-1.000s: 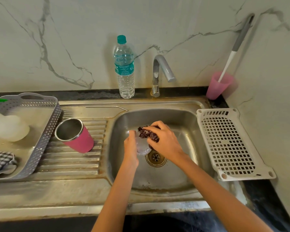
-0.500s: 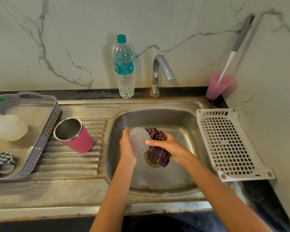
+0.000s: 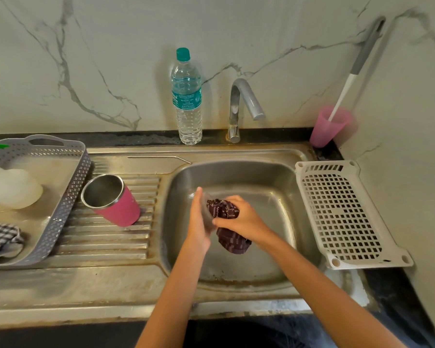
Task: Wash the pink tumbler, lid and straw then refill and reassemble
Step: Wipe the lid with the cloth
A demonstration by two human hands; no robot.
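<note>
Over the steel sink basin (image 3: 274,187), my left hand (image 3: 199,222) holds the clear plastic lid (image 3: 206,209) on edge, so only its thin rim shows. My right hand (image 3: 241,219) grips a dark purple patterned cloth (image 3: 226,222) and presses it against the lid's right face; the cloth's tail hangs down below my hand. The pink tumbler (image 3: 113,199) with a steel inside lies tilted on the ribbed drainboard (image 3: 106,237), mouth up and to the left. A thin metal straw (image 3: 158,158) lies along the drainboard's back edge.
A water bottle (image 3: 187,96) with a teal cap stands left of the tap (image 3: 241,104). A grey tray (image 3: 60,197) at the left holds a spray bottle (image 3: 10,187) and checked cloth (image 3: 0,237). At the right are a white perforated rack (image 3: 342,212) and a pink cup (image 3: 329,126) holding a brush.
The lid has turned from facing me to edge-on in my left hand. My right hand has brought the cloth up against the lid again.
</note>
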